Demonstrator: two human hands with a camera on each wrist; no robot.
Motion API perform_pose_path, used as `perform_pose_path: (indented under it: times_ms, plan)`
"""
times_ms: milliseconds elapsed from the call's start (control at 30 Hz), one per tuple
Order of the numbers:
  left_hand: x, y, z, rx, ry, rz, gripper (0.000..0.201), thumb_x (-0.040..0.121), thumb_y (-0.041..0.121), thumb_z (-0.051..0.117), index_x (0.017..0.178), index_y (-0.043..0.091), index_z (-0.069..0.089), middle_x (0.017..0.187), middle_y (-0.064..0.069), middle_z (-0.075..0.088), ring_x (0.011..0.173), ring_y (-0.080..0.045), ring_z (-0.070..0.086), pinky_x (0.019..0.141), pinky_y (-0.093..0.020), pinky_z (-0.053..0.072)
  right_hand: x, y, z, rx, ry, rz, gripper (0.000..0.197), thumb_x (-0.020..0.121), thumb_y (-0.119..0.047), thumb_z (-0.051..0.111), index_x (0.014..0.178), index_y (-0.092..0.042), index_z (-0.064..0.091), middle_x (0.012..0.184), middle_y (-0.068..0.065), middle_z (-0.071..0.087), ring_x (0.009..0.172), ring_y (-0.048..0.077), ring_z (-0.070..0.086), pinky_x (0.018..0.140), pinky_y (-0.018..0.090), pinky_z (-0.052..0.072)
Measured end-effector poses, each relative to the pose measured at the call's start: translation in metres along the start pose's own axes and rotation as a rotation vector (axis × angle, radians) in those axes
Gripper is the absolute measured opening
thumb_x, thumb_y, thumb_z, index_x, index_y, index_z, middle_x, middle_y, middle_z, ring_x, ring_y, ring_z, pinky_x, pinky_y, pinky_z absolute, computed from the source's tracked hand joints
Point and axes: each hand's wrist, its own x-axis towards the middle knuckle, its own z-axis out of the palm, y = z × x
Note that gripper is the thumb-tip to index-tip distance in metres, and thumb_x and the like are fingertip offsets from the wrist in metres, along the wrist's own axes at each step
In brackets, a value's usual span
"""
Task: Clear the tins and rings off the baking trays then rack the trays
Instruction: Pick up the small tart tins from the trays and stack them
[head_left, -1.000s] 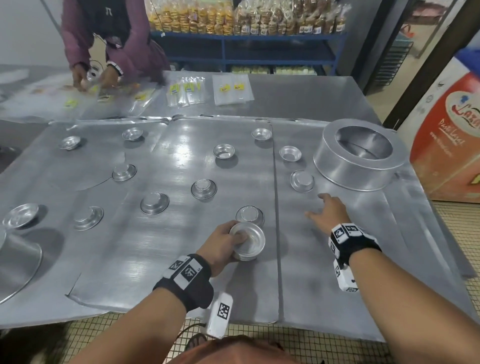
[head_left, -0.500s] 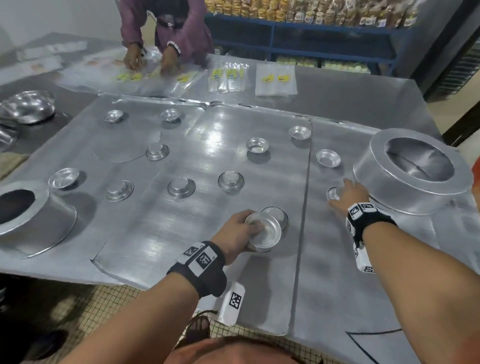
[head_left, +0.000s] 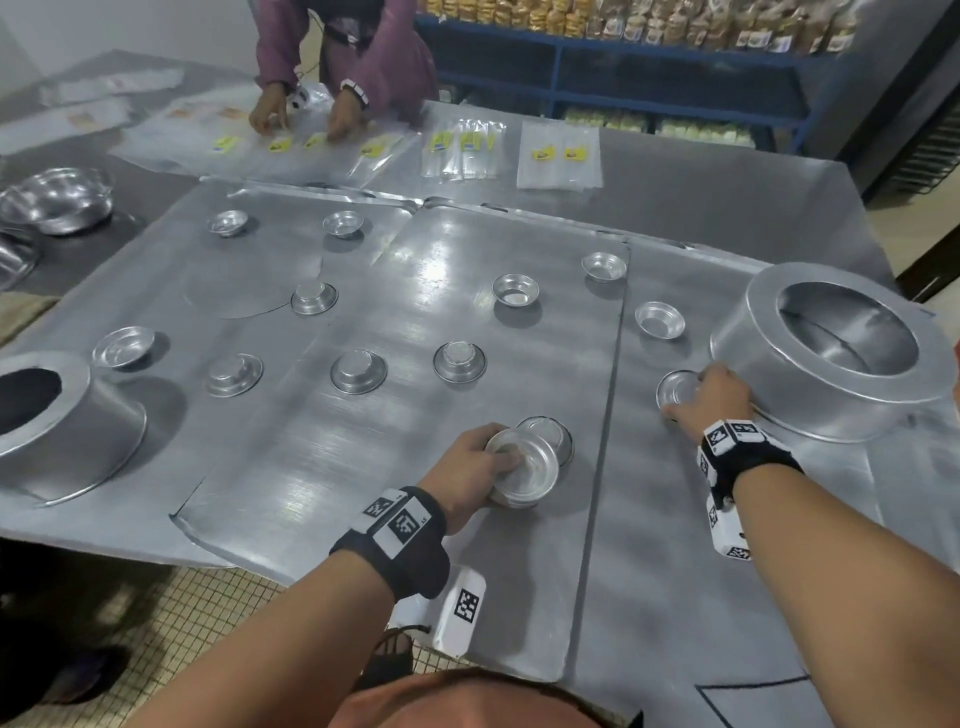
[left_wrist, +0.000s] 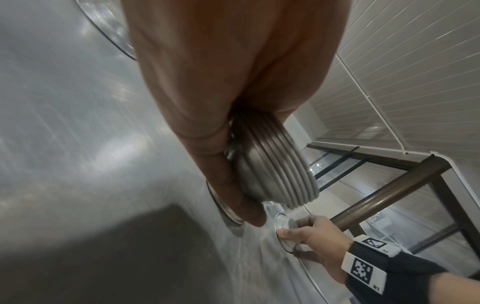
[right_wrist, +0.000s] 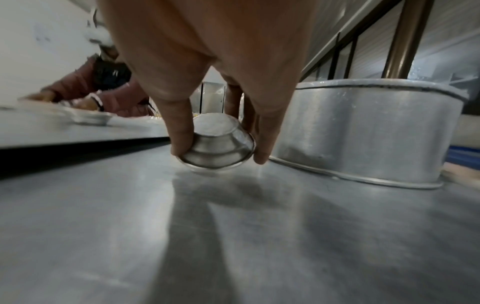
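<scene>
My left hand (head_left: 470, 467) grips a nested stack of small tins (head_left: 524, 465) just above the middle baking tray (head_left: 363, 467); the stack's ribbed rims (left_wrist: 275, 162) show in the left wrist view. An upturned tin (head_left: 550, 434) lies right behind the stack. My right hand (head_left: 709, 400) pinches an upside-down small tin (right_wrist: 221, 148) between thumb and fingers and tips it off the right tray (head_left: 649, 519), beside the large ring (head_left: 831, 348). Several more small tins (head_left: 460, 361) are scattered over the trays. A second large ring (head_left: 57, 415) stands at the left edge.
Another person (head_left: 337, 67) works with plastic bags (head_left: 462, 148) across the table. Metal bowls (head_left: 57, 200) sit at the far left. Blue shelving (head_left: 623, 67) with packed goods stands behind. The trays overhang the table's near edge above a tiled floor (head_left: 208, 613).
My right hand reached forward from the bare tray to the tin beside the large ring and took hold of it. My left hand kept its stack in place. The head view shifted left.
</scene>
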Motion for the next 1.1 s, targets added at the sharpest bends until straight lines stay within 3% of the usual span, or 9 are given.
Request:
perform_pose_path:
  times_ms: [167, 267, 433, 567, 667, 800, 900, 1033, 1100]
  plan:
    - [0.003, 0.003, 0.0, -0.002, -0.018, -0.008, 0.021, 0.094, -0.004, 0.055, 0.112, 0.005, 0.063, 0.096, -0.013, 0.058, 0.085, -0.026, 0.058, 0.09, -0.064, 0.052, -0.032, -0.005, -0.009, 0.247, 0.05, -0.081, 0.073, 0.062, -0.025, 0.087, 0.124, -0.017, 0.05, 0.123, 0.016, 0.054, 0.115, 0.032, 0.051, 0.095, 0.034, 0.042]
    - [0.003, 0.006, 0.001, 0.005, -0.033, -0.018, 0.018, 0.093, -0.002, 0.06, 0.109, 0.006, 0.064, 0.094, -0.012, 0.06, 0.083, -0.024, 0.059, 0.091, -0.064, 0.052, -0.058, -0.014, -0.012, 0.424, 0.083, -0.156, 0.067, 0.057, -0.032, 0.088, 0.115, -0.035, 0.055, 0.121, 0.004, 0.045, 0.106, 0.026, 0.058, 0.097, 0.033, 0.047]
    - [0.001, 0.011, 0.0, -0.045, -0.083, -0.051, 0.02, 0.093, 0.012, 0.067, 0.11, 0.0, 0.066, 0.1, -0.016, 0.064, 0.089, -0.034, 0.064, 0.085, -0.069, 0.054, -0.116, -0.043, -0.02, 0.843, 0.042, -0.281, 0.065, 0.061, -0.015, 0.092, 0.114, -0.02, 0.056, 0.119, 0.001, 0.058, 0.108, 0.011, 0.064, 0.089, 0.016, 0.052]
    - [0.0, 0.015, -0.001, -0.102, -0.143, -0.106, 0.044, 0.096, 0.039, 0.064, 0.122, 0.003, 0.066, 0.116, -0.022, 0.069, 0.102, -0.039, 0.069, 0.085, -0.063, 0.057, -0.157, -0.061, -0.017, 0.923, -0.003, -0.345, 0.064, 0.062, -0.015, 0.092, 0.116, -0.021, 0.058, 0.115, -0.004, 0.065, 0.109, 0.008, 0.065, 0.095, 0.024, 0.052]
    - [-0.003, 0.017, -0.003, -0.096, -0.255, -0.113, 0.049, 0.099, 0.051, 0.055, 0.128, 0.013, 0.067, 0.124, -0.017, 0.07, 0.114, -0.037, 0.067, 0.089, -0.056, 0.058, -0.179, -0.07, -0.012, 0.902, -0.054, -0.423, 0.063, 0.063, -0.015, 0.092, 0.116, -0.02, 0.059, 0.113, -0.002, 0.068, 0.108, 0.012, 0.067, 0.097, 0.029, 0.052]
    - [-0.007, 0.016, -0.005, -0.075, -0.285, -0.082, 0.033, 0.101, 0.031, 0.057, 0.125, 0.01, 0.067, 0.113, -0.016, 0.073, 0.096, -0.031, 0.07, 0.087, -0.052, 0.058, -0.197, -0.079, -0.001, 0.827, -0.14, -0.48, 0.064, 0.064, -0.013, 0.091, 0.118, -0.019, 0.058, 0.124, -0.011, 0.065, 0.113, 0.007, 0.064, 0.1, 0.033, 0.051]
    - [-0.009, 0.014, -0.011, -0.077, -0.277, -0.058, 0.031, 0.098, 0.007, 0.055, 0.127, 0.002, 0.063, 0.111, -0.02, 0.07, 0.096, -0.034, 0.068, 0.084, -0.05, 0.059, -0.202, -0.081, 0.001, 0.796, -0.218, -0.519, 0.062, 0.069, -0.007, 0.085, 0.124, -0.016, 0.056, 0.134, -0.013, 0.059, 0.121, 0.004, 0.058, 0.104, 0.031, 0.047]
    - [-0.006, 0.012, -0.025, -0.098, -0.206, -0.033, 0.035, 0.091, -0.006, 0.058, 0.126, -0.003, 0.06, 0.111, -0.026, 0.065, 0.098, -0.039, 0.065, 0.075, -0.047, 0.06, -0.199, -0.083, -0.001, 0.785, -0.327, -0.54, 0.06, 0.078, 0.009, 0.067, 0.133, -0.011, 0.053, 0.133, -0.006, 0.061, 0.124, 0.003, 0.055, 0.106, 0.02, 0.042]
    - [-0.005, 0.011, -0.032, -0.1, -0.175, -0.029, 0.035, 0.089, -0.008, 0.06, 0.124, -0.003, 0.06, 0.112, -0.029, 0.064, 0.099, -0.043, 0.064, 0.076, -0.051, 0.06, -0.19, -0.083, 0.005, 0.717, -0.331, -0.497, 0.06, 0.078, 0.004, 0.06, 0.134, -0.017, 0.053, 0.133, -0.008, 0.06, 0.126, 0.001, 0.054, 0.107, 0.023, 0.042]
